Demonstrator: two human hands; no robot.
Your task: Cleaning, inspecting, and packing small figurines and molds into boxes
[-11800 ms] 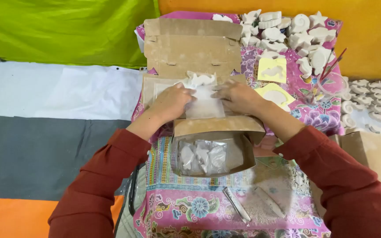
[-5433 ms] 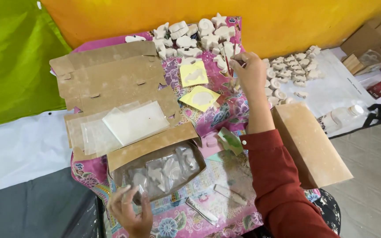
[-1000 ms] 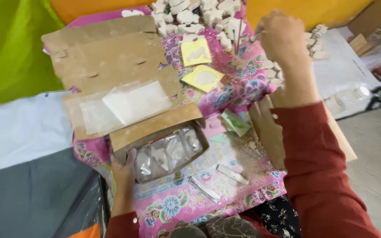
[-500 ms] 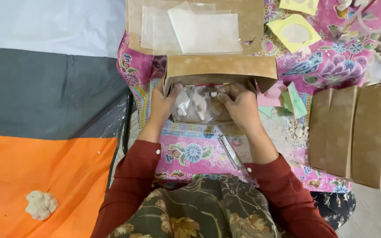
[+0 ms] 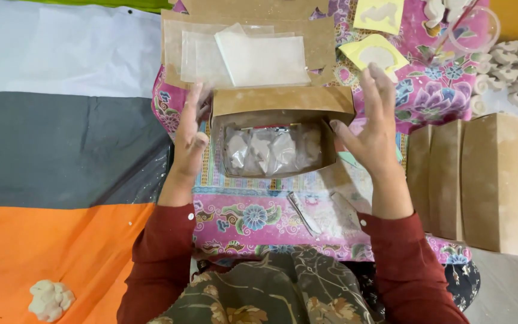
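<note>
Both my hands, left hand [image 5: 189,135] and right hand [image 5: 372,123], hover spread and empty, the cardboard box [image 5: 278,139] lying crosswise between them, equally near each.

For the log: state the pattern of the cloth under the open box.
Pink floral batik cloth, clearest in the head view.
</note>
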